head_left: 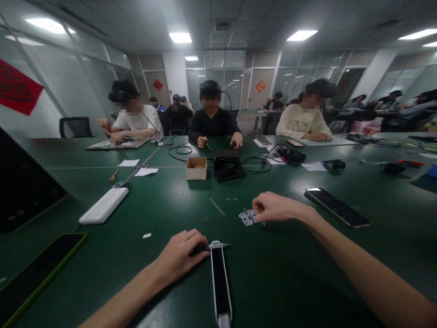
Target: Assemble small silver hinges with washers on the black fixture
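A narrow device with a black face and a whitish frame lies on the green table. A short metal crossbar spans its far end. My left hand, with a ring on one finger, is closed at the left end of this crossbar, thumb and fingers round it. Farther right, my right hand has its fingers curled down over small grey metal plates with holes. The fingertips are hidden, so whatever they pinch does not show. A small metal bit lies just below that hand.
Phones lie at right and lower left. A white power strip is at left, a dark screen beyond it. Ahead stand a cardboard box and a black stand. Three people sit across the table.
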Available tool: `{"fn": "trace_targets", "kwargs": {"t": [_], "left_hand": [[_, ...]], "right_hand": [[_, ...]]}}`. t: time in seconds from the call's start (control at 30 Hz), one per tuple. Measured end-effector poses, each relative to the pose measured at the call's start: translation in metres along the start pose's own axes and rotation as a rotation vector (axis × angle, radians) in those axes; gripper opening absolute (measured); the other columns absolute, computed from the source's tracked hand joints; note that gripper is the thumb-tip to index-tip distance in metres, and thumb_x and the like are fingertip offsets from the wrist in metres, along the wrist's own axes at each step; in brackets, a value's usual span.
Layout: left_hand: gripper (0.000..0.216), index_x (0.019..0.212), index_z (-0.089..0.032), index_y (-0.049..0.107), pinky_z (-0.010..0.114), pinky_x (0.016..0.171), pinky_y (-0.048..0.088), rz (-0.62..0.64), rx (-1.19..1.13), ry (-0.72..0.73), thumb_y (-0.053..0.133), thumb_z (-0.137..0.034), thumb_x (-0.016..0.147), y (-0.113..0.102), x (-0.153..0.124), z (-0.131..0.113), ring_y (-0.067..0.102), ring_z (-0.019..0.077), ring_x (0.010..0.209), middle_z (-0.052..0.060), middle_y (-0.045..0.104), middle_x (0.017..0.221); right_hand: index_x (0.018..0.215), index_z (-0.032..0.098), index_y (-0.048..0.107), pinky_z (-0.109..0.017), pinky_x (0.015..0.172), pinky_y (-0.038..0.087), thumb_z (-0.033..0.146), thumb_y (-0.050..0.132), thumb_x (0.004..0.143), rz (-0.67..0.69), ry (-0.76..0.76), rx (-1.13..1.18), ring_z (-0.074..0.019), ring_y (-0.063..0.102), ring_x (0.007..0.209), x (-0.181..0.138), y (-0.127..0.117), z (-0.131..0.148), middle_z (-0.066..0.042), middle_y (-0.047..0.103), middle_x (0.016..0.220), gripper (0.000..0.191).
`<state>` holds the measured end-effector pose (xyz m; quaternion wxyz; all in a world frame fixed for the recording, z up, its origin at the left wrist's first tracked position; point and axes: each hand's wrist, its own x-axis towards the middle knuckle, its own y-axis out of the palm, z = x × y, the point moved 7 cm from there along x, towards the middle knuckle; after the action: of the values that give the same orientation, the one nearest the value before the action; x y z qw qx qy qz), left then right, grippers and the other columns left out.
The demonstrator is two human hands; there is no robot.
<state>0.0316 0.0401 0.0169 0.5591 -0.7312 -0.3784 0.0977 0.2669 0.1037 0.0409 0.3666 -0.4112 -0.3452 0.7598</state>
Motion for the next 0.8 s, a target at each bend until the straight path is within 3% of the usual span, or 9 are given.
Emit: {"fn": "trace_targets", "kwargs": {"t": [0.13, 0.27, 0.8], "left_hand": [[0.014, 0.094, -0.019, 0.059, 0.026, 0.061, 0.046, 0.01, 0.009, -0.003, 0.065, -0.017, 0.082, 0.0, 0.0, -0.001, 0.059, 0.0164, 0.07, 0.002, 0.063, 0.085], [0.011, 0.093, -0.019, 0.059, 0.027, 0.062, 0.046, -0.005, 0.028, 0.003, 0.062, -0.018, 0.083, -0.001, 0.0, -0.003, 0.059, 0.0169, 0.071, 0.002, 0.064, 0.085], [0.005, 0.086, -0.019, 0.058, 0.025, 0.059, 0.042, 0.001, 0.082, 0.01, 0.056, -0.023, 0.088, -0.003, 0.0, -0.005, 0.056, 0.0153, 0.065, 0.0, 0.061, 0.076]], "right_hand": [[0.077, 0.015, 0.06, -0.024, 0.057, 0.04, 0.023, 0.062, 0.072, 0.086, -0.191, 0.08, -0.0125, 0.053, 0.066, -0.004, 0.023, 0.039, 0.0, 0.059, 0.077, 0.01], [0.08, 0.015, 0.06, -0.023, 0.059, 0.043, 0.023, 0.063, 0.073, 0.14, -0.259, 0.172, -0.0119, 0.054, 0.068, 0.002, 0.047, 0.057, 0.001, 0.059, 0.077, 0.011], [0.086, 0.014, 0.064, -0.023, 0.064, 0.046, 0.028, 0.068, 0.077, 0.166, -0.335, 0.38, -0.0112, 0.057, 0.069, 0.007, 0.061, 0.066, 0.001, 0.062, 0.078, 0.018]]}}
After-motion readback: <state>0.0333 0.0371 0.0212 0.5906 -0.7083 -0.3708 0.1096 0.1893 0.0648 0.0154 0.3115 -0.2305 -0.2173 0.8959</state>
